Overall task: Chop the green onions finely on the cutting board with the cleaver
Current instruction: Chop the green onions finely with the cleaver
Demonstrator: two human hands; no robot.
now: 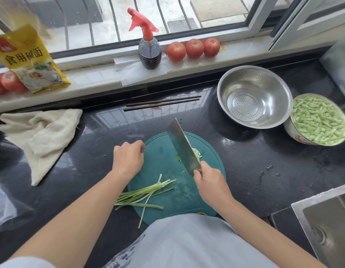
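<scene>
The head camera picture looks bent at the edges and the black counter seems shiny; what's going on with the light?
Head view: wide-angle lens bows the windowsill and window frame; daylight from the window reflects its bars on the glossy counter; the metal colander glints; the cleaver and chopped pile look slightly soft, perhaps from motion.

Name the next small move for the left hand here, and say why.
Probably reach back for the uncut stalks and slide them under the cleaver. The left hand is curled near the board's far-left edge, seemingly pinching only a scrap; the right hand holds the cleaver raised beside a small chopped pile, so most of the onions are uncut.
</scene>
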